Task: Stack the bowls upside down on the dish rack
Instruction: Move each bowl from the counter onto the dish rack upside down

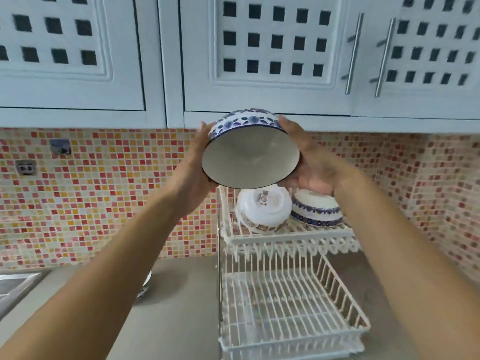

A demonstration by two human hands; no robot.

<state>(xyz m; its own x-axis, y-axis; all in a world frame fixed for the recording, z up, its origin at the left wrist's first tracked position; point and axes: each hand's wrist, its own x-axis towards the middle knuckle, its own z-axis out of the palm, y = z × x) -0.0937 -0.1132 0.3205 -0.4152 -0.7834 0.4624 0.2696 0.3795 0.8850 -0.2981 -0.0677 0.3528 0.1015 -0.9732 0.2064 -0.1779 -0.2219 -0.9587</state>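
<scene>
I hold a blue-patterned bowl (250,157) up in both hands, tilted so its pale inside faces me. My left hand (198,165) grips its left rim and my right hand (309,162) grips its right rim. Directly below it stands a white two-tier wire dish rack (285,302). On the rack's upper shelf rest two bowls upside down: a white one with a label on its base (263,209) at the left and a blue-banded one (317,211) at the right, touching side by side. The lower shelf holds nothing.
White cupboard doors with metal handles (354,53) hang just above the held bowl. A mosaic tile wall runs behind. A steel sink (15,287) sits at the far left, and another dish (145,284) peeks out on the grey counter behind my left forearm.
</scene>
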